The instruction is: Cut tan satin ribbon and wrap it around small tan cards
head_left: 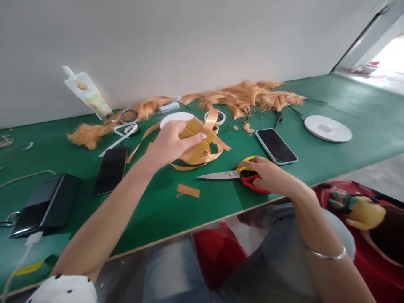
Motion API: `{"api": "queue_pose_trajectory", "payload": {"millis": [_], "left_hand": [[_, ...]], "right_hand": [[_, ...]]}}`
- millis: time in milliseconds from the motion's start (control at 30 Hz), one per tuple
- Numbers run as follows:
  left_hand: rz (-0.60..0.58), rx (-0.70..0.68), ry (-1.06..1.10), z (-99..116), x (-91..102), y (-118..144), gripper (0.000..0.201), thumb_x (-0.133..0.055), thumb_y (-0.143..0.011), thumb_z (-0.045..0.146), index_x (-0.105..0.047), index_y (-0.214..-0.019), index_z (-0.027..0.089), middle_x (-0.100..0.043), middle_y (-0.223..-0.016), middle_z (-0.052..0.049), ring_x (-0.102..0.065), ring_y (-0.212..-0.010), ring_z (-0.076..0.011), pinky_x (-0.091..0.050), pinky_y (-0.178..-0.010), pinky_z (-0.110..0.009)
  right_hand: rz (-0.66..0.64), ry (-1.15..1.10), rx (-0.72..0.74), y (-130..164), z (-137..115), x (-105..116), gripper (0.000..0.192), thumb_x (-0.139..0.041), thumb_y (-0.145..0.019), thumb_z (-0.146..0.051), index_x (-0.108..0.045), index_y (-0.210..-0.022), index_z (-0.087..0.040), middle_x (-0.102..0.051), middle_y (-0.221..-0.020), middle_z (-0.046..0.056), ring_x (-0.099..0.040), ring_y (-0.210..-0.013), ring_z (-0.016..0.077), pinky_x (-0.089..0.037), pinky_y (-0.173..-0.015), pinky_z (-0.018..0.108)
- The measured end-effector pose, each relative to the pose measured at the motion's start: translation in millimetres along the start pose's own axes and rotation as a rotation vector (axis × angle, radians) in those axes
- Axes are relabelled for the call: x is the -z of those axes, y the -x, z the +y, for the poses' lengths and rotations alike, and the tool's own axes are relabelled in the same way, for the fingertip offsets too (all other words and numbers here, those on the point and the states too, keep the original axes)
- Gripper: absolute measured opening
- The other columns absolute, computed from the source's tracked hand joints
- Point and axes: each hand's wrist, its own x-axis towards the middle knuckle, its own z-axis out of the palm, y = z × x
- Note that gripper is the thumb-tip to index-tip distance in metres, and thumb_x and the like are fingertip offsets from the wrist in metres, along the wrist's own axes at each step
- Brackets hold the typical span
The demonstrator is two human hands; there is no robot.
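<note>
My left hand (172,143) is closed around a gold-coloured flat piece (196,145) with crosswise lines, whose kind I cannot make out. Orange satin ribbon (211,120) loops over and beneath it, and more lies in coils on the green table. My right hand (268,172) grips the yellow and red handles of a pair of scissors (221,175), which lies with its blades together, pointing left. A short cut strip of ribbon (188,190) rests on the table just in front of the blades.
Bundles of orange hair-like fibre (249,97) line the wall. A phone (277,146) and a white disc (327,128) are on the right. To the left are a dark phone (111,170), a black device (46,205) with a cable, and a pouch (87,93). The table's front edge (189,230) runs before my lap.
</note>
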Motion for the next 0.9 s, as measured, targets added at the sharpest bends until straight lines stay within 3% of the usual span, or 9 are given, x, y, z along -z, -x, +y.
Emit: {"api": "queue_pose_trajectory", "payload": {"millis": [233, 400, 500, 700, 900], "left_hand": [[0.002, 0.087, 0.154, -5.9, -5.3, 0.1, 0.028, -0.065, -0.076, 0.041, -0.068, -0.083, 0.015, -0.07, -0.084, -0.005, -0.065, -0.077, -0.0191, -0.051, -0.068, -0.029], [0.022, 0.126, 0.271, -11.9, -3.3, -2.2, 0.028, -0.068, -0.074, 0.04, -0.068, -0.084, 0.014, -0.072, -0.087, -0.007, -0.067, -0.08, -0.0203, -0.053, -0.067, -0.03], [0.027, 0.151, 0.355, -17.4, -3.3, -4.9, 0.029, -0.069, -0.073, 0.04, -0.068, -0.086, 0.014, -0.072, -0.089, -0.007, -0.067, -0.082, -0.0209, -0.055, -0.068, -0.03], [0.083, 0.19, 0.397, -27.1, -1.9, -8.3, 0.03, -0.07, -0.072, 0.038, -0.067, -0.09, 0.015, -0.072, -0.088, -0.006, -0.067, -0.083, -0.0204, -0.056, -0.069, -0.03], [0.049, 0.181, 0.352, -26.7, -2.9, -6.8, 0.029, -0.072, -0.07, 0.04, -0.067, -0.083, 0.015, -0.072, -0.088, -0.006, -0.067, -0.077, -0.0184, -0.054, -0.064, -0.027]], "right_hand": [[0.1, 0.111, 0.045, -3.2, -11.5, -11.3, 0.062, -0.043, -0.068, 0.004, -0.052, -0.124, -0.022, -0.059, -0.105, 0.011, -0.058, -0.068, 0.0162, -0.035, -0.057, 0.026], [0.224, 0.131, 0.066, -4.1, -13.4, -16.7, 0.054, -0.04, -0.07, 0.002, -0.057, -0.117, -0.019, -0.063, -0.092, 0.009, -0.061, -0.082, 0.0219, -0.037, -0.064, 0.028], [0.362, 0.109, 0.052, -1.3, -8.7, -20.1, 0.052, -0.042, -0.069, -0.001, -0.058, -0.115, -0.017, -0.063, -0.09, 0.01, -0.06, -0.085, 0.0237, -0.039, -0.066, 0.03], [0.649, -0.243, -0.047, 9.6, -0.2, -22.9, 0.046, -0.054, -0.07, -0.016, -0.057, -0.116, -0.017, -0.062, -0.089, 0.008, -0.057, -0.075, 0.0204, -0.042, -0.062, 0.028], [0.544, -0.563, -0.077, 15.7, -9.5, -17.6, 0.039, -0.065, -0.071, -0.035, -0.053, -0.105, -0.02, -0.042, -0.064, -0.004, -0.038, -0.054, 0.0117, -0.036, -0.053, 0.024]]}}
